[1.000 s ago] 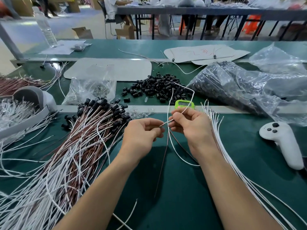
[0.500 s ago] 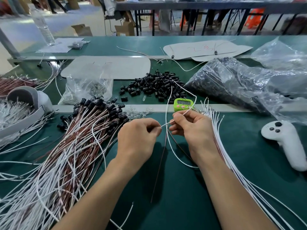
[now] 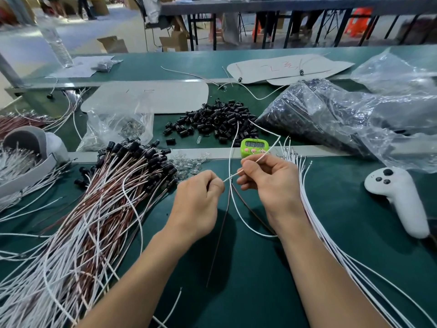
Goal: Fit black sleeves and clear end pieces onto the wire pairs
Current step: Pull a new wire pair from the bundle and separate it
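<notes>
My left hand is curled almost into a fist, thumb and forefinger pinching the near end of a white wire; whether anything else sits inside those fingers I cannot tell. My right hand pinches the same wire just beside it, fingers bent. Past my thumb the wire rises in front of the green timer and reaches toward the pile of black sleeves. A brown wire hangs from between my hands down onto the green table. Little has changed from a second ago: both pinches hold as they did, the stretch of white wire between my hands looks slightly longer, and the brown wire's free end has drifted a little to the left (the head camera has dipped a touch too, so the far tables sit higher in view). The scattered clear end pieces lie just beyond my left hand, beside the bundle of brown and white wire pairs tipped with black sleeves. Loose white wires fan along my right forearm. A white controller lies further right, near a plastic bag of black sleeves.
</notes>
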The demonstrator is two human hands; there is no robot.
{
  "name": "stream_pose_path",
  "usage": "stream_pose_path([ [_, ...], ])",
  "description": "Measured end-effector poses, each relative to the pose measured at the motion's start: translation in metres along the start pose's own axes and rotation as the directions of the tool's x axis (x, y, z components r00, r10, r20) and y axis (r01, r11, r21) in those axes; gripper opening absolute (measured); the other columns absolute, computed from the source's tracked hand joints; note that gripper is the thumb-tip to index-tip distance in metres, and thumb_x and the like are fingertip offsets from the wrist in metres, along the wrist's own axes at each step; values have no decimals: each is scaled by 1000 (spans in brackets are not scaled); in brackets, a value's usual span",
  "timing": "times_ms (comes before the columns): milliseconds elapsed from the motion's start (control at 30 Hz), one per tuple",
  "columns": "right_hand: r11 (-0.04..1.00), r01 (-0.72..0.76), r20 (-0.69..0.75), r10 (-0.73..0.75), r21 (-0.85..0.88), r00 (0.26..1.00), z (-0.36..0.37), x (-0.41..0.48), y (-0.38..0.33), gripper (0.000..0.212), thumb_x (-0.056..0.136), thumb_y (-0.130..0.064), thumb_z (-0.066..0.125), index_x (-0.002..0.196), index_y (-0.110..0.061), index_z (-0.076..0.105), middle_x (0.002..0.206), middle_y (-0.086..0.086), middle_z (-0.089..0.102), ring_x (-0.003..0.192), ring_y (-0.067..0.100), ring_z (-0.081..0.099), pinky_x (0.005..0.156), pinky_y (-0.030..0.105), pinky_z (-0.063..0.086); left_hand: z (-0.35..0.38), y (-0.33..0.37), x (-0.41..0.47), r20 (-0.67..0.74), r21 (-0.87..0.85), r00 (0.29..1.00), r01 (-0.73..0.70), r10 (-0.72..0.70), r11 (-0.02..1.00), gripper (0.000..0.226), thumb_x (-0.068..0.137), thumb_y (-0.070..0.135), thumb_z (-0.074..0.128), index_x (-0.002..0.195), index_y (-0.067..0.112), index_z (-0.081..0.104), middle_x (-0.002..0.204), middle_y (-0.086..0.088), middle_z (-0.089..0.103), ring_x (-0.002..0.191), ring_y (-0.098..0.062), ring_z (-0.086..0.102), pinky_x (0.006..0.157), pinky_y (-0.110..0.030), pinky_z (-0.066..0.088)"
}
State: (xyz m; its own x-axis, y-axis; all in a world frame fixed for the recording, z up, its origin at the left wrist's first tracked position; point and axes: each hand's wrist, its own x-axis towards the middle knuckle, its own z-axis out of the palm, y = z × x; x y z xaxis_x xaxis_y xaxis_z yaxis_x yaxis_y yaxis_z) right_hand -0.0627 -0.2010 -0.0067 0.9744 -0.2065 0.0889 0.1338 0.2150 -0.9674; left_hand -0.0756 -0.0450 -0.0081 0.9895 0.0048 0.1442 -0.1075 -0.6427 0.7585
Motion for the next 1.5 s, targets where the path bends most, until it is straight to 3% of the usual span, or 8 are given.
stream_pose_path([
  [267,995,82,50,-79,-62,996,2,-3,2,20,92,9,67,85,-7,75,67,10,73,54,20,68,53,28,57,6,3,4,33,-367,954,290,-299,884,28,72,25,47,47,20,58,45,4,50,44,-14,37,43,-23,26],
  [467,998,58,69,-57,-3,996,-2,-2,0,23,86,11,73,89,-11,77,74,13,76,60,19,71,58,25,58,5,7,10,175,-462,907,418,-382,782,44,88,17,58,44,19,64,45,2,49,41,-14,36,42,-21,30],
  [633,949,36,-7,-40,-314,999,-6,4,9,18,84,-7,80,75,-22,79,67,3,75,55,16,69,57,26,53,-4,1,10,194,-548,921,387,-337,741,29,91,12,71,62,12,73,61,-8,71,45,-14,60,44,-15,44],
  [767,908,5,-42,-25,-419,999,-6,8,16,19,89,-19,77,70,-24,76,63,-1,73,46,13,63,53,27,47,-9,-1,11,157,-454,947,321,-280,831,23,86,8,76,63,12,77,66,-10,75,52,-13,67,49,-13,46],
  [967,925,-43,-33,33,-376,999,-2,8,13,26,92,-17,74,66,-17,73,60,4,71,42,14,54,49,29,44,-15,2,10,42,-262,969,246,-244,933,16,75,19,80,69,34,79,65,5,75,65,-11,72,69,-28,57],
  [1067,933,-62,-28,56,-354,998,0,7,11,29,93,-15,72,64,-15,71,58,5,69,42,14,51,47,30,43,-17,7,8,-39,-75,975,214,-217,974,21,73,30,85,68,48,75,59,18,70,57,1,67,64,-22,53],
  [1300,937,-62,-27,56,-343,998,0,5,10,30,93,-15,73,63,-15,70,55,4,67,40,13,48,42,26,41,-18,13,7,-135,276,991,63,-27,959,15,76,38,84,66,36,74,54,20,64,61,-2,65,68,-23,49],
  [1500,944,-67,-32,60,-323,998,0,6,11,29,93,-16,73,64,-14,70,55,3,68,40,12,50,42,23,41,-15,7,11,-139,360,987,-27,83,932,15,75,38,87,68,34,74,54,21,58,64,-7,61,65,-23,39],
])
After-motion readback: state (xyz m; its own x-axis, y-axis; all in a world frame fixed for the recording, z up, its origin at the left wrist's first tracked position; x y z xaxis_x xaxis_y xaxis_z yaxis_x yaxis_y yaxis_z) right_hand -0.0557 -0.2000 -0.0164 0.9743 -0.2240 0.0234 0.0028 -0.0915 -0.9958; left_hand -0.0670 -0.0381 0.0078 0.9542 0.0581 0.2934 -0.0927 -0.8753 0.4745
